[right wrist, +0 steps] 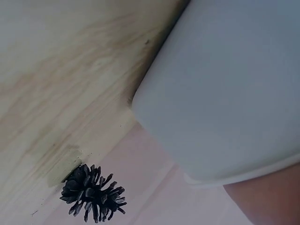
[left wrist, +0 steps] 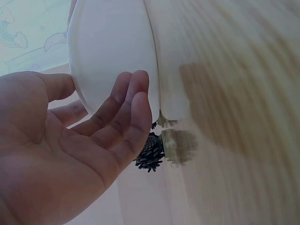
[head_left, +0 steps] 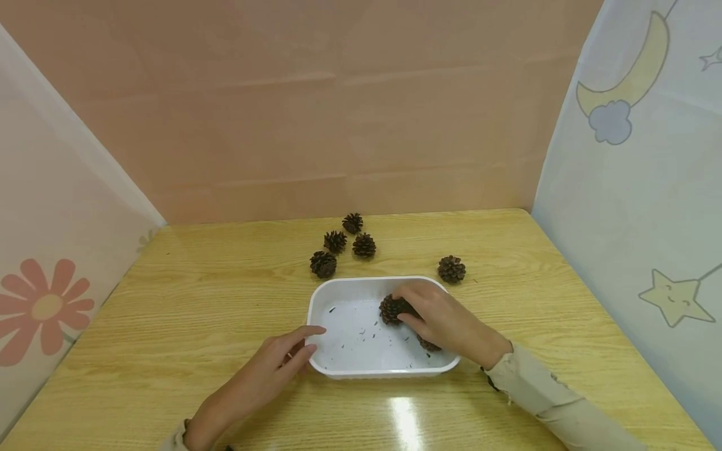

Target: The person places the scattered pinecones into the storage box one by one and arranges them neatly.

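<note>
A white plastic tray sits on the table. Over its right side, my right hand grips a brown pine cone inside the tray, thumb and fingers at its sides. Another pine cone lies partly hidden under that hand. At the left rim, my left hand touches the tray, the index finger reaching over the edge. Its other fingers hang loosely before the tray's outer wall in the left wrist view. From the right wrist, the tray's wall blocks sight of the held cone.
Behind the tray lie several loose pine cones, one close to its back left corner. A separate pine cone rests beyond the back right corner. Dark flecks dot the tray floor. Fabric walls stand around the wooden table.
</note>
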`<state>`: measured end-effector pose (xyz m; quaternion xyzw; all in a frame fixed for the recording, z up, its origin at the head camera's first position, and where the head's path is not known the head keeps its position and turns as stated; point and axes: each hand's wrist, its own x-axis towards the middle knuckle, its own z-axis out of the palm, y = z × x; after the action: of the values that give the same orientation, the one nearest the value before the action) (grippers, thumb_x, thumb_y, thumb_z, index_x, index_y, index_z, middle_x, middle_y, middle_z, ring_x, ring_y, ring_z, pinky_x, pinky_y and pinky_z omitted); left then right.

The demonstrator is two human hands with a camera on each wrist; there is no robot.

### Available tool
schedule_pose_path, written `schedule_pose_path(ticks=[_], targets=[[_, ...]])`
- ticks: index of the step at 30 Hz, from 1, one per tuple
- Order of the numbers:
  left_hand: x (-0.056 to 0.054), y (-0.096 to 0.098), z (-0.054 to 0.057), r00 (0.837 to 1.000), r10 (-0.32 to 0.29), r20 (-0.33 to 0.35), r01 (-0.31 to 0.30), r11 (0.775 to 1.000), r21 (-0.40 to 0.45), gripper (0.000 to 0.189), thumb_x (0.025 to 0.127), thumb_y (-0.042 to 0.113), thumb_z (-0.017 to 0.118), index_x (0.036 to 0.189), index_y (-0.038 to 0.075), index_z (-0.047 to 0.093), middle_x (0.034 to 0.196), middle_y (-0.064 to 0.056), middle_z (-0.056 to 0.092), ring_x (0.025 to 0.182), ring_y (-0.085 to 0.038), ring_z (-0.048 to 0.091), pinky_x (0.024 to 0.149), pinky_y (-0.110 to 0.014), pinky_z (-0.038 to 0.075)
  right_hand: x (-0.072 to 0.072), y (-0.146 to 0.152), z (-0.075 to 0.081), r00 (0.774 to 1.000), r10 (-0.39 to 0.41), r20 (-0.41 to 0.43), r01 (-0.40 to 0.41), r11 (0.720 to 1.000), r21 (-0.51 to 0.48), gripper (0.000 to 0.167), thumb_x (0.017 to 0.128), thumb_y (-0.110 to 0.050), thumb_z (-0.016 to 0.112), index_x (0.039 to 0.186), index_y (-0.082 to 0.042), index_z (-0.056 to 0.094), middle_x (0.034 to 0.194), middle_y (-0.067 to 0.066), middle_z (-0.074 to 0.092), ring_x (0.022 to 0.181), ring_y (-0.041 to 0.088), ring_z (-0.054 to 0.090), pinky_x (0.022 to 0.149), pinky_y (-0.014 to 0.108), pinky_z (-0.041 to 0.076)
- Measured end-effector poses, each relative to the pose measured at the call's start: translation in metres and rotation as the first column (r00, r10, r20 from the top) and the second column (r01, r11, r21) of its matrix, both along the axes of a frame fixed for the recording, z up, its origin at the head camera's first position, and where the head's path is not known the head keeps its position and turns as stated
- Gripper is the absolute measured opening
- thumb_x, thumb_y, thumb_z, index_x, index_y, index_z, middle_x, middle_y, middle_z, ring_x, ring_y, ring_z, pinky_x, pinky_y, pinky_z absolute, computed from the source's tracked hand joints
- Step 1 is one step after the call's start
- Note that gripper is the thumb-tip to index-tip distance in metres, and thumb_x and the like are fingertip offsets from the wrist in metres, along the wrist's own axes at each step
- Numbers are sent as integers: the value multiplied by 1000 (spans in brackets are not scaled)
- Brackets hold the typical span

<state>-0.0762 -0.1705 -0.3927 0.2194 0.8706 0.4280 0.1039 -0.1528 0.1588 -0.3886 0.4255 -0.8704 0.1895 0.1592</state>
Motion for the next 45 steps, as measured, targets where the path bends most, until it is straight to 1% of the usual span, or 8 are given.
schedule_pose_path(ticks=[4,8,15,26,29,35,41,45], targets=[[0,-1,-1,1000,10,9,-10,1000,-7,37,107,30,47,139,13,56,83,2,62,75,-11,62,68,-26,53,0,1,2,1000,3,12,-3,1000,0,33,87,-13,78,116,-7,65,118,8,67,114,28,62,101,43,48],[-1,0,-1,1000,1,2,-1,1000,-4,38,107,31,46,139,13,56,82,2,62,74,-11,62,67,-26,53,0,5,6,1000,-4,11,4,1000,-4,36,87,-15,78,120,-7,64,118,7,67,112,25,63,98,43,50],[0,0,1,1000,-4,8,4,1000,6,37,107,30,47,139,13,56,82,2,61,74,-11,62,66,-26,52,-1,9,14,1000,-20,14,20,1000,-14,29,88,-15,78,114,-7,68,109,4,68,104,20,63,90,39,54],[0,0,1,1000,-3,-1,3,1000,4,37,107,29,47,139,13,56,81,2,61,72,-12,60,66,-26,51,-11,21,20,998,-12,-66,9,999,-40,24,86,-10,79,108,-6,69,105,7,68,99,21,64,85,39,55],[1,0,1,1000,-2,0,2,1000,4,37,107,29,47,139,13,56,81,1,61,72,-12,61,66,-26,52,-13,25,22,997,-40,-66,38,999,-37,26,87,-10,78,110,-4,68,108,8,68,100,23,64,85,41,55],[1,0,1,1000,-3,1,3,1000,7,35,107,26,48,139,13,56,81,1,61,72,-12,60,65,-26,51,-19,36,24,991,-131,-19,130,991,-39,28,88,-11,77,113,-3,67,111,12,66,102,28,64,84,44,55],[1,1,1,1000,4,-3,-4,1000,-3,35,107,26,48,138,13,57,80,2,60,71,-11,60,65,-25,51,-29,45,22,986,-166,-9,166,985,-53,28,87,-5,76,113,0,67,108,15,67,92,28,65,74,40,56],[1,1,1,1000,7,-5,-7,1000,-5,35,107,26,48,138,12,57,79,2,60,71,-11,59,65,-25,51,-34,51,20,980,-199,12,199,978,-54,25,89,-3,73,112,1,66,107,17,68,97,32,65,77,44,56]])
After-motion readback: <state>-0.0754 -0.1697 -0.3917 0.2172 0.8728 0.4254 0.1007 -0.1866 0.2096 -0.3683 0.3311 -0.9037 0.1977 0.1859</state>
